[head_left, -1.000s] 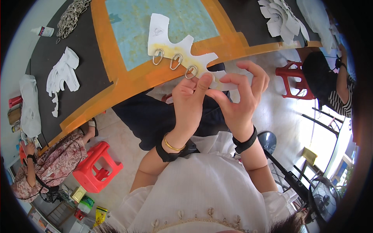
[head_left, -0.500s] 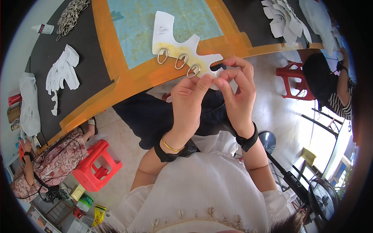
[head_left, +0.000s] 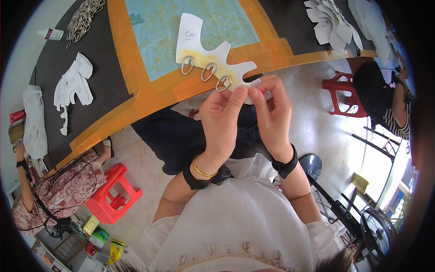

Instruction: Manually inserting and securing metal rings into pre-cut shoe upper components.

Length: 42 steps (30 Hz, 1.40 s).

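Both of my hands pinch the near end of a white cut-out piece [head_left: 190,38] with curved notches and yellowish stains along its edge. Three oval metal rings sit along that edge: one ring [head_left: 188,65] at the left, a middle ring [head_left: 209,71], and a third ring [head_left: 224,83] right by my fingers. My left hand [head_left: 221,115] grips the piece with thumb and fingers beside the third ring. My right hand [head_left: 273,113] holds the tip with thumb and curled fingers; what lies between its fingertips is partly hidden. The far part of the piece reaches over the orange-taped table edge [head_left: 181,84].
A pile of metal rings [head_left: 84,22], a white bottle [head_left: 50,34] and white cut-outs [head_left: 74,84] lie on the left of the dark table. More cut-outs [head_left: 333,25] are stacked at the right. Red stools [head_left: 115,195] and other people [head_left: 59,190] are on both sides.
My right hand's fingers have curled in and closed nearer to my left hand on the piece's tip. The piece has shifted slightly left. The person at the left has moved an arm.
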### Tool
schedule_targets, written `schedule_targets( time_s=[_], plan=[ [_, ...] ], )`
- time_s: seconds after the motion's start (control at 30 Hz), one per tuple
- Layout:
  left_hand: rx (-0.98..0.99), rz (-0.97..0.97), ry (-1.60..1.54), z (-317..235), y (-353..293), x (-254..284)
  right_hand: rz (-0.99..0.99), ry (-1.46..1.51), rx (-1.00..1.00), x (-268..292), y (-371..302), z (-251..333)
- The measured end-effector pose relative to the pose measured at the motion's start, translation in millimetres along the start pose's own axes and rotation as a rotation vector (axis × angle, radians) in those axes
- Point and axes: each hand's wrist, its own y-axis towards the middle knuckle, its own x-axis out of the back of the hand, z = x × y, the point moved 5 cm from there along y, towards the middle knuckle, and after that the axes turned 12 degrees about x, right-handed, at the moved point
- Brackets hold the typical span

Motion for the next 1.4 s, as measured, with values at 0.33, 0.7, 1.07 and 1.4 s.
schedule_targets(
  time_s=[0.33,0.7,1.07,1.4],
  plan=[
    [0.008,0.03,-0.018,-2.7,-0.5,-0.3,-0.048,0.127,0.102,-0.9,2.2,7.4],
    [0.144,0.113,0.091,-10.1,-3.6,5.1,0.022,0.246,-0.066,-1.6,4.2,8.5],
    [0.144,0.12,0.199,-2.7,-2.5,13.5,0.248,-0.39,0.163,4.7,19.8,26.5],
    [0.215,0.133,0.156,-6.5,-5.7,15.0,0.265,0.091,0.014,-6.6,18.6,17.6]
  ],
)
